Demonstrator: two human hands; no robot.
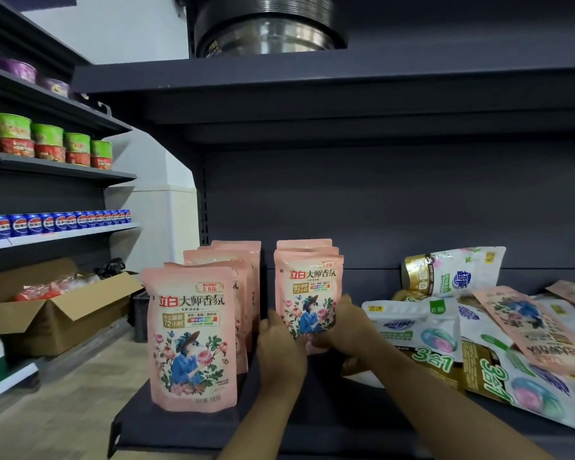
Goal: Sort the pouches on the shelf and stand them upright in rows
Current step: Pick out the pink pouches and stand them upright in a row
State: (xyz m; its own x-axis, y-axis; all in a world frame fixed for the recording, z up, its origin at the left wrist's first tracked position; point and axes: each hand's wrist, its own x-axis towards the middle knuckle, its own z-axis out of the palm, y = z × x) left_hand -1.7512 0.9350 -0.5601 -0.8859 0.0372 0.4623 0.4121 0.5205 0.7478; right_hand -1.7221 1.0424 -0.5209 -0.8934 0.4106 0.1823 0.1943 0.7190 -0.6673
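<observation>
Two rows of pink flowered pouches stand upright on the dark shelf (186, 429). The left row's front pouch (191, 336) is nearest me, with several more behind it. The right row's front pouch (307, 293) is held at its lower part by both hands: my left hand (279, 350) on its left edge, my right hand (346, 330) on its right edge. To the right, a loose heap lies flat: white-and-gold pouches (422, 330) and a pink pouch (531, 327) lying upside down on top. One white pouch (455, 270) leans against the back panel.
An upper shelf board (312, 81) overhangs, with stacked metal bowls (266, 24) on top. On the left, a side rack holds cup noodles (47, 141) and blue cans (57, 224). An open cardboard box (60, 310) sits on the floor.
</observation>
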